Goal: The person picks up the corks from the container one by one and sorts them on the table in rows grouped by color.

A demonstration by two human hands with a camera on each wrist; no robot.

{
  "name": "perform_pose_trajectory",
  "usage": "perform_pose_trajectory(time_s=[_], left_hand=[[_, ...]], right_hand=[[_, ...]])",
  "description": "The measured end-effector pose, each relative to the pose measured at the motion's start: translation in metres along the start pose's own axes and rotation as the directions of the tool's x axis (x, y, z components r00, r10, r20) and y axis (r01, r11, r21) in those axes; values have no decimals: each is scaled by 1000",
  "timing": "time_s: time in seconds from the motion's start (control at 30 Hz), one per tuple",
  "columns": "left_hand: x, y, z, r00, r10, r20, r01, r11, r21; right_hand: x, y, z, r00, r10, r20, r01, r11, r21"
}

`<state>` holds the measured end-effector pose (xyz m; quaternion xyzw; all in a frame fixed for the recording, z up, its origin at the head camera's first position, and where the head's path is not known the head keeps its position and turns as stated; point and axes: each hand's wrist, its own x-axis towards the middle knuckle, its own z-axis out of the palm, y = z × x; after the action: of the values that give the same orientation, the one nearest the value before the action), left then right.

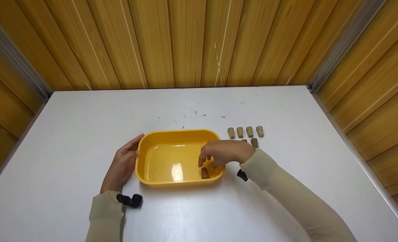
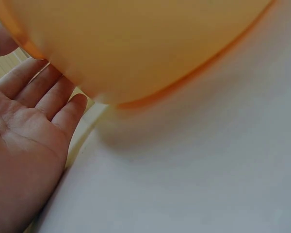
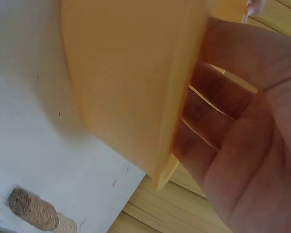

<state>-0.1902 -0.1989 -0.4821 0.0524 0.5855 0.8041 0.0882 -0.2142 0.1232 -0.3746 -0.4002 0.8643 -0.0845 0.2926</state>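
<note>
A yellow plastic tray (image 1: 172, 131) sits on the white table. My left hand (image 1: 124, 163) rests against its left end, fingers extended along the outer wall; in the left wrist view the palm (image 2: 29, 131) shows beside the tray. My right hand (image 1: 220, 152) reaches over the right rim, fingers pointing down inside. Just under its fingertips, a brown tapered cork stopper (image 1: 204, 173) lies on the tray floor, with nothing seen pinched. In the right wrist view the tray wall (image 3: 131, 87) hides the fingertips.
Several tan cork stoppers (image 1: 249, 131) stand in a row right of the tray. Nearer, a brown stopper (image 1: 254, 143) shows beside another, partly hidden behind my right wrist. Wood-patterned panels (image 1: 185, 43) border the table at the back and sides.
</note>
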Motion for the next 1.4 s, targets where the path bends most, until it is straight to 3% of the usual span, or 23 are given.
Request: perform_pose_trajectory(time_s=[0.17,0.4,0.63,0.8,1.03,1.4], left_hand=[[-1,0,0,1000,-9,2,9,1000,-3],[-2,-1,-1,1000,18,-3,-18,999,-38],[-2,-2,-2,1000,31,5,-31,999,-30],[-3,-2,-2,1000,29,5,-29,999,-24],[-2,-2,-2,999,31,8,-31,999,-16],[-2,-2,-2,1000,11,-11,-11,999,-38]], right_hand=[[8,-5,6,999,34,38,-34,999,-13],[18,-7,12,996,9,92,-8,1000,-9],[22,-4,18,996,-14,88,15,1000,-7],[23,-1,20,997,-28,70,28,1000,-4],[22,1,19,999,26,40,-29,996,80],[14,9,10,992,-101,-81,112,985,133]])
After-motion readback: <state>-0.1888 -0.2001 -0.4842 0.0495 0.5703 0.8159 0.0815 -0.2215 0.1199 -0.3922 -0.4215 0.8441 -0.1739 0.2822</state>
